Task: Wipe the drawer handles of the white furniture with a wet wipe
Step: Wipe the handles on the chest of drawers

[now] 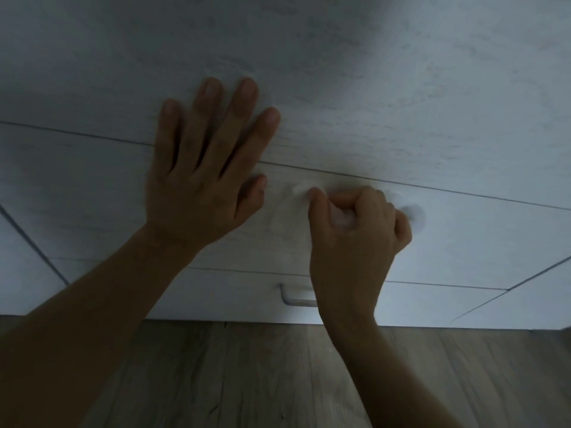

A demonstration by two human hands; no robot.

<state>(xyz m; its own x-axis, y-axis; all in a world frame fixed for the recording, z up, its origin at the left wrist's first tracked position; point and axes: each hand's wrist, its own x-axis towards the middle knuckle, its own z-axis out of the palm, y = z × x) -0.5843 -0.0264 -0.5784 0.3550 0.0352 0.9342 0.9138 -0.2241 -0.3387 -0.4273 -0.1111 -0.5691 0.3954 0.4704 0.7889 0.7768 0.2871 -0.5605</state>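
Your right grip [358,223] is curled tight round the wet wipe [340,216], thumb on one side and fingers folded over the other. A pale wad of the wipe shows in the gap between them. The grip sits against the upper drawer front [479,242], just below the seam under the furniture's top [370,72]. That drawer's handle is hidden beneath your fingers and the wipe. The blurred pale patch just beyond your knuckles could be its end or a loose fold of wipe; you cannot tell which.

Your left grip [204,168] holds nothing. It lies flat with the fingers spread on the top and the palm across the seam, most likely steadying you.

Judging by this, you are mid-wipe on the upper handle, so the task is partly done at best. The lower handle [296,299], a pale bar on the lower drawer front [231,291], stands apart from the wipe and is half hidden behind your right wrist. Whether it has been wiped does not show. Treat it as left to do, along with any handles out of view.

The white furniture has a faint woodgrain finish, with further panel seams to either side. Below it runs a wood-plank floor [247,381]. The room is dim, with brighter light towards the upper right.
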